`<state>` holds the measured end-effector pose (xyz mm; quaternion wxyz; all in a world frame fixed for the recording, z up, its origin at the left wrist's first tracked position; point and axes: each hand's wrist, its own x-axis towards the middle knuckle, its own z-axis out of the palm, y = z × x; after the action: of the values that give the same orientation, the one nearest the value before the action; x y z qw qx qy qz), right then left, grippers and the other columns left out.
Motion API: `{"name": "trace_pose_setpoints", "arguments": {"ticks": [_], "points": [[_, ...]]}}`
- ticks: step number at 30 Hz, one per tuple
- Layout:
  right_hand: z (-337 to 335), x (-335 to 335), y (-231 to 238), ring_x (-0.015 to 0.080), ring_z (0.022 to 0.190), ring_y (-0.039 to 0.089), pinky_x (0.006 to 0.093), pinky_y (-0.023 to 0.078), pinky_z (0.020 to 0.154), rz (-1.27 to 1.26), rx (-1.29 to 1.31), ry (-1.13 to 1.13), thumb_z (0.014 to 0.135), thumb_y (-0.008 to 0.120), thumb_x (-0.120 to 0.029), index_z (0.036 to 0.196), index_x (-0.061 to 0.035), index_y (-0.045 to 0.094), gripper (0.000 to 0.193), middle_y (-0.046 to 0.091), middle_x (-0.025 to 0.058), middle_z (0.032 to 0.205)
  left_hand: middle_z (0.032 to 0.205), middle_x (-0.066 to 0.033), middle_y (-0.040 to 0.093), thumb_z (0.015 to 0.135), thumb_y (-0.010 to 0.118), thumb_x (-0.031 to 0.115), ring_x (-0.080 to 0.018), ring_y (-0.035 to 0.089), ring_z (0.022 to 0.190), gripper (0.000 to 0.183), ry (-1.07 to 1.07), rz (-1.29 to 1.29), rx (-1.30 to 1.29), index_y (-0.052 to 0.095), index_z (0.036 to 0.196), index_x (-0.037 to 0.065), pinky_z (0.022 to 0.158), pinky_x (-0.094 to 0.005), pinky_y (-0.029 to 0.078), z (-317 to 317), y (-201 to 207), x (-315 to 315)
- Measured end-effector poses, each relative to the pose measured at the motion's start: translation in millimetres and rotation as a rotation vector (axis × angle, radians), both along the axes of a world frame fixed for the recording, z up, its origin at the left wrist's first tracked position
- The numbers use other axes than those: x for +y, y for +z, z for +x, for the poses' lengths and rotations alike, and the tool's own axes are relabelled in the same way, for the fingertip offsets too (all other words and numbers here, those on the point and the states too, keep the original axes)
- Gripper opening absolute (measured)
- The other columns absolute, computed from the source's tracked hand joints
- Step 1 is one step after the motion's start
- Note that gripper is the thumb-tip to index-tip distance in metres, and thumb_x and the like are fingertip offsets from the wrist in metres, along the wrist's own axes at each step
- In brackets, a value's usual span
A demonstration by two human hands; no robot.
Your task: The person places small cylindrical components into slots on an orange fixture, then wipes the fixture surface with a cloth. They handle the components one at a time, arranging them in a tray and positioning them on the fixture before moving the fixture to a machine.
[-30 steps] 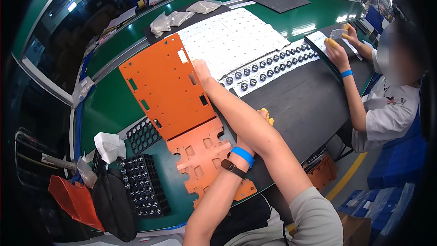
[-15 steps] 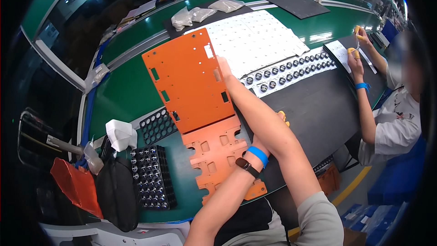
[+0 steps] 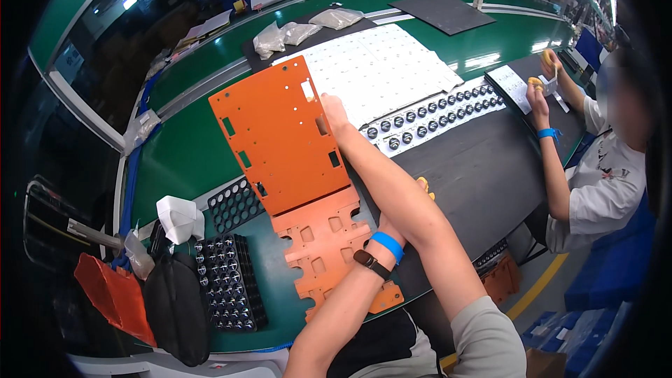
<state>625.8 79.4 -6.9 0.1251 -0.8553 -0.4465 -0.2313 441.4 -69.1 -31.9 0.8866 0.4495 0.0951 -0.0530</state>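
Note:
A flat orange plate [image 3: 276,140] with slots and small holes stands raised at the far end of a lighter orange fixture base [image 3: 325,227], which has recessed pockets and notched sides. My right hand [image 3: 334,110] grips the plate's right edge, its fingers partly behind it. Crossing under my right forearm, my left hand [image 3: 392,227] is mostly hidden; only yellow-covered fingertips show past that forearm, above the black mat [image 3: 455,182]. What those fingers hold, if anything, cannot be seen.
A black tray of shiny round parts [image 3: 227,283] stands left of the base, near a perforated black tray [image 3: 236,206]. White strips with black round parts [image 3: 420,122] lie beside a white sheet [image 3: 378,70]. At right, a co-worker's hands [image 3: 542,98] hold a small piece.
The whole view has shifted slightly, bench items moving left in it. My right hand stays on the plate and my arms stay crossed. The co-worker's hands have moved a little.

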Motion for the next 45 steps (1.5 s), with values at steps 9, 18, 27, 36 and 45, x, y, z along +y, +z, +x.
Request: {"name": "trace_pose_setpoints", "arguments": {"ticks": [9,18,27,36,45], "points": [[-1.7,-2.3,18.3,0.0330,0.084,0.070,0.0421,0.057,0.073,0.318,0.141,0.018,0.077,0.065,-0.011,0.084,-0.0056,0.065,0.009,0.070,0.0174,0.085,0.080,-0.0032,0.057,0.100,0.061,0.023,-0.0168,0.058,0.073,0.022,0.127,0.262,-0.243,0.059,0.092,0.002,0.067,-0.0320,0.054,-1.1,-15.7,1.0],[0.1,-96.2,91.2,0.0455,0.085,0.065,0.0491,0.050,0.075,0.712,0.401,-0.086,0.091,0.053,-0.005,0.107,0.0059,0.064,0.022,0.067,0.0279,0.088,0.085,-0.0203,0.071,0.088,0.062,0.022,-0.0366,0.070,0.081,0.024,0.130,1.409,-0.282,0.068,0.099,0.001,0.069,-0.0464,0.054,-2.9,32.1,10.5],[-111.9,-238.6,104.4,0.0381,0.087,0.063,0.0442,0.052,0.077,0.240,0.123,0.140,0.085,0.060,-0.004,0.122,0.0017,0.060,0.037,0.065,0.0193,0.098,0.092,-0.0099,0.067,0.107,0.030,0.049,-0.0144,0.060,0.075,0.059,0.133,0.083,-0.124,0.061,0.118,0.000,0.067,-0.0296,0.050,9.9,31.6,29.8],[-141.7,-245.1,60.6,0.0330,0.099,0.061,0.0443,0.046,0.091,-0.013,-0.073,0.311,0.090,0.061,-0.019,0.103,0.0047,0.064,0.027,0.066,0.0184,0.102,0.135,-0.0138,0.056,0.104,0.023,0.059,-0.0258,0.055,0.127,0.070,-0.010,-0.385,-0.078,0.046,0.139,0.002,0.109,-0.0420,0.044,5.8,42.4,33.8],[-95.9,-182.9,105.7,0.0368,0.092,0.068,0.0480,0.053,0.076,0.055,0.246,0.073,0.086,0.069,-0.023,0.108,0.0008,0.070,0.032,0.070,0.0215,0.099,0.111,-0.0063,0.066,0.107,0.031,0.038,-0.0205,0.068,0.090,0.039,0.038,-0.241,0.132,0.054,0.126,0.012,0.078,-0.0365,0.060,2.7,36.3,43.1]]}}
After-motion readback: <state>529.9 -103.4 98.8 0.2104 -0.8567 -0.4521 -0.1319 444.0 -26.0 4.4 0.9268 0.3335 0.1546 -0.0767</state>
